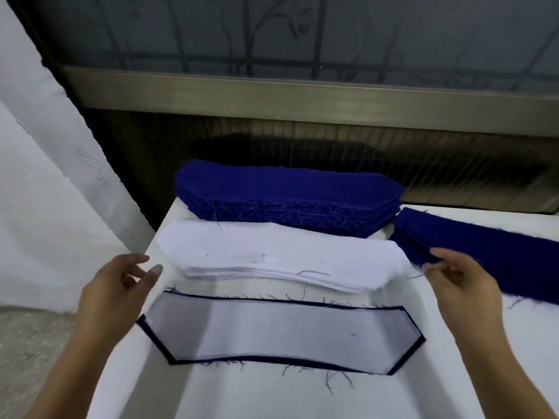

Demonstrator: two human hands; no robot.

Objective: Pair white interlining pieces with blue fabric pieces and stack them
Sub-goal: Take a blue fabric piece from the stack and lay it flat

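A white interlining piece (281, 337) lies on a blue fabric piece, nearest on the white bench (272, 397). Behind this pair sit the white interlining stack (281, 261), then the blue fabric stack (287, 198). Left hand (118, 288) and right hand (462, 285) flank the pair, fingers loosely spread, holding nothing.

White table (302, 397): blue stack (287, 201), white stack (281, 258), paired piece (281, 334), blue strip (484, 252).

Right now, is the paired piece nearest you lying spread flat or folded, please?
Spread flat: the paired piece shows its whole outline on the table, blue edge visible all round the white interlining.

White table (272, 397) below a frosted window (302, 34) with a metal sill (272, 95); dim light.
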